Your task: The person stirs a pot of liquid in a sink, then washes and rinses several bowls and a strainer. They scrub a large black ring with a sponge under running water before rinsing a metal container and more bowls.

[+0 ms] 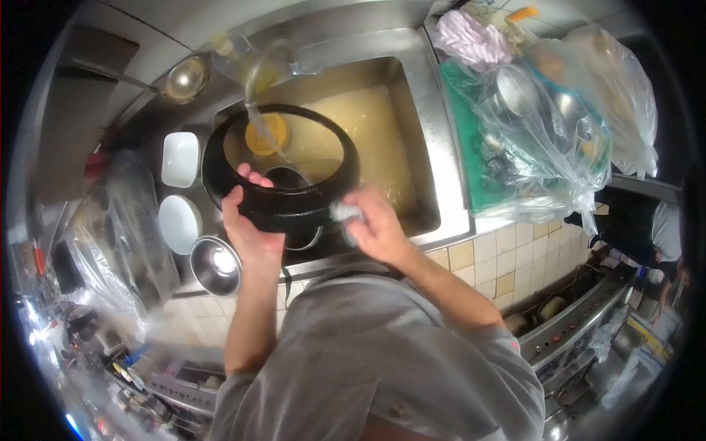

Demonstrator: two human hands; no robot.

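A black ring-shaped piece [283,202], like a wok ring, is tilted over the near left part of the sink [419,154]. My left hand [254,224] grips its near left rim, with fingertips inside the opening and the thumb outside. Closed around a whitish scouring pad [347,212], my right hand [379,224] presses against the ring's right outer side. Water runs from the faucet [257,81] down through the ring's opening. Behind it, a round yellow object [266,134] shows in the sink. Cloudy, yellowish water covers the sink bottom.
Left of the sink are a white rectangular dish [180,159], a white bowl [180,224], a steel bowl [215,266] and a ladle [186,79]. On the right, plastic-bagged utensils [540,125] lie on a green board [478,173]. Another person [665,228] is at far right.
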